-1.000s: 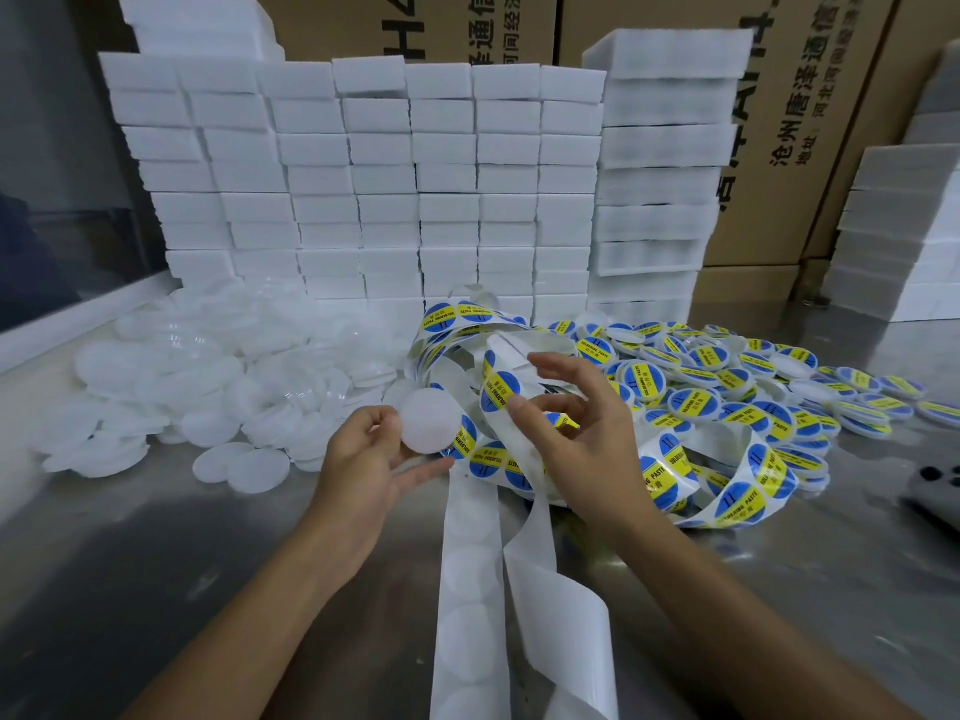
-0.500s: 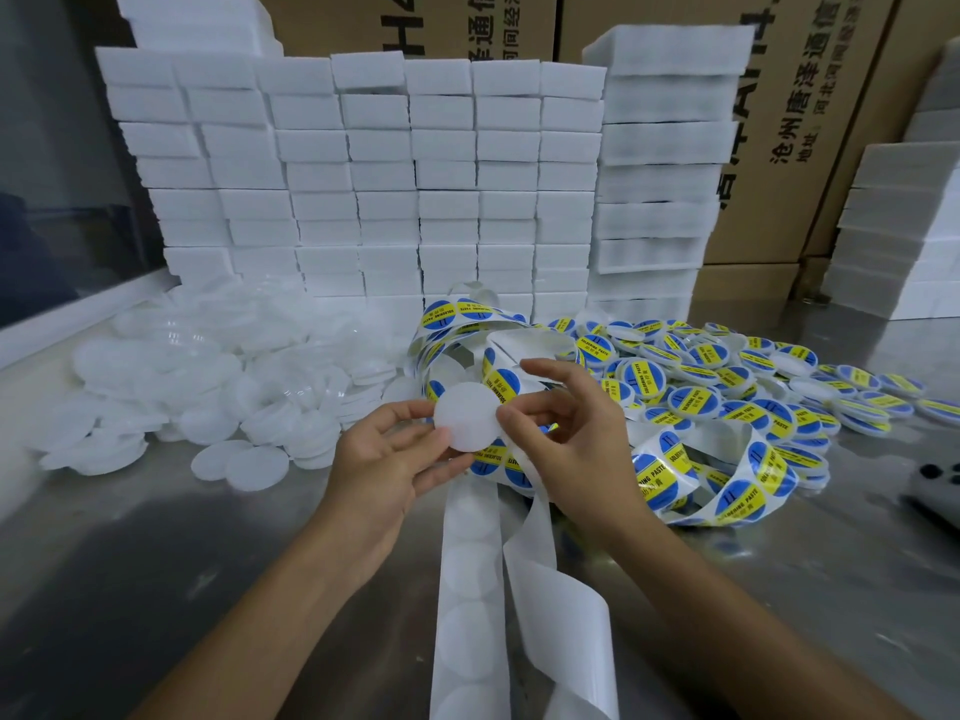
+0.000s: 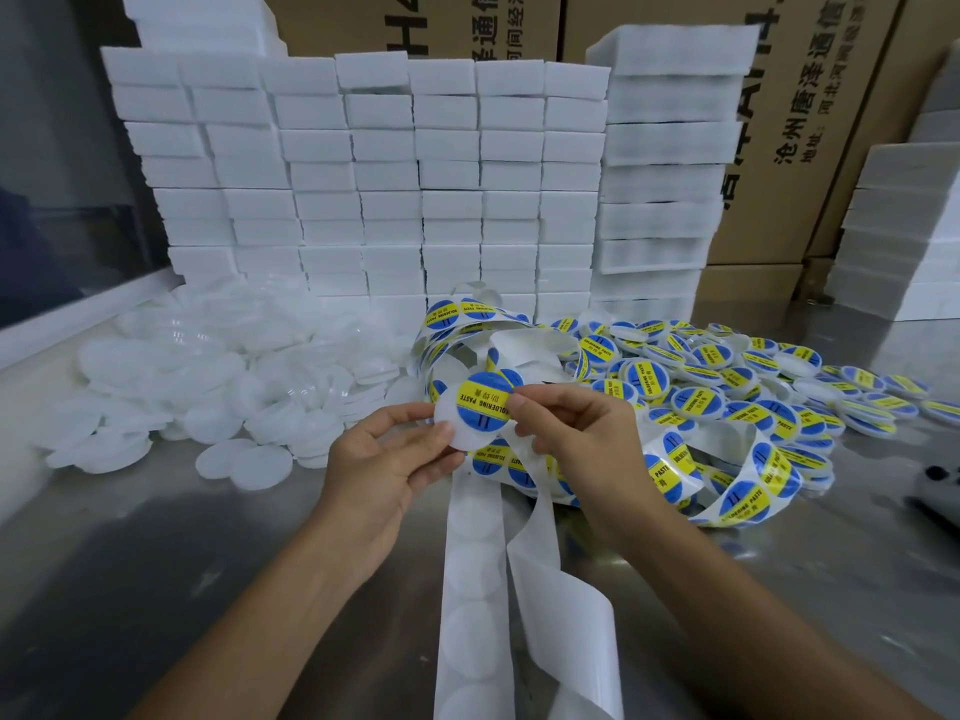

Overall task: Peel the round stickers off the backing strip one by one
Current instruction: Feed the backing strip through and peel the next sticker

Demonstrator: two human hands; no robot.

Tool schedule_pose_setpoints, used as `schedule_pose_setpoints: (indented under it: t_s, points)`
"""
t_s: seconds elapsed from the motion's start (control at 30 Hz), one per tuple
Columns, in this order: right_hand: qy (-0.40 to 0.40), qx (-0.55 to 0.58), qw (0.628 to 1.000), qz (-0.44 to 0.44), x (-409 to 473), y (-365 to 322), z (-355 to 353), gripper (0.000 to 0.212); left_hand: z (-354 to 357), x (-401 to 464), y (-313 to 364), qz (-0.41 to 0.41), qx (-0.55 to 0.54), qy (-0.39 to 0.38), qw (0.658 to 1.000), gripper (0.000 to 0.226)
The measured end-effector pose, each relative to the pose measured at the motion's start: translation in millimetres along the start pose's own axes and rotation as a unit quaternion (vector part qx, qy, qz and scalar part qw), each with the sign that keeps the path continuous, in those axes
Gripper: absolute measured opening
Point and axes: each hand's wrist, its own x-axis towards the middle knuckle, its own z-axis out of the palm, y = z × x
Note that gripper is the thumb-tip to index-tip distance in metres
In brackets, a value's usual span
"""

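Hands (image 3: 395,459) pinching sticker (image 3: 484,398) on disc (image 3: 465,426)

Left hand (image 3: 387,462) grips white round lid (image 3: 470,426) by lower-left edge, thumb on front. Right hand (image 3: 574,431) pinches blue-yellow round sticker (image 3: 483,402), printed SOLDERING PASTE, lying on lid face, fingertips at sticker's right edge. Backing strip (image 3: 475,553) runs from under hands toward camera over steel table (image 3: 156,563); bare circles visible on it. Coiled strip with stickers (image 3: 748,485) right of hands. Labelled lids (image 3: 701,402) heaped beyond. Plain white lids (image 3: 218,376) heaped left. White foam blocks (image 3: 363,174) stacked behind; cardboard boxes (image 3: 810,122) at back.
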Motion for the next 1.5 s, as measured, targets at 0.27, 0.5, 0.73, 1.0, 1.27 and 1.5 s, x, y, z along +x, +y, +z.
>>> schedule_pose_setpoints:
  t_s: [0.27,0.5,0.73,1.0,1.27,1.5]
  points:
    - [-0.018,-0.025,0.999,0.006,-1.7,2.6,1.0,0.008,1.3,-1.7,1.2,-0.003,0.012,-0.01,1.0,0.04]
    - [-0.028,-0.033,0.999,0.012,-2.7,1.3,1.9,0.008,2.5,-2.9,1.9,-0.002,0.009,-0.015,1.0,0.041]
    - [-0.032,-0.044,0.998,0.008,-3.2,0.9,1.5,0.006,2.1,-3.6,2.0,0.002,0.014,-0.016,1.0,0.04]
    - [-0.009,-0.113,0.993,-0.03,-3.1,4.2,2.1,0.006,4.2,-7.1,3.1,0.026,0.039,-0.005,0.999,0.038]
    - [0.014,-0.156,0.986,-0.052,-1.0,6.4,0.4,0.007,8.5,-12.7,3.6,0.091,0.12,-0.029,0.988,0.022]
    - [0.048,-0.227,0.967,-0.105,-2.3,5.9,-2.0,0.017,8.4,-13.0,6.6,0.082,0.083,-0.042,0.992,0.024]
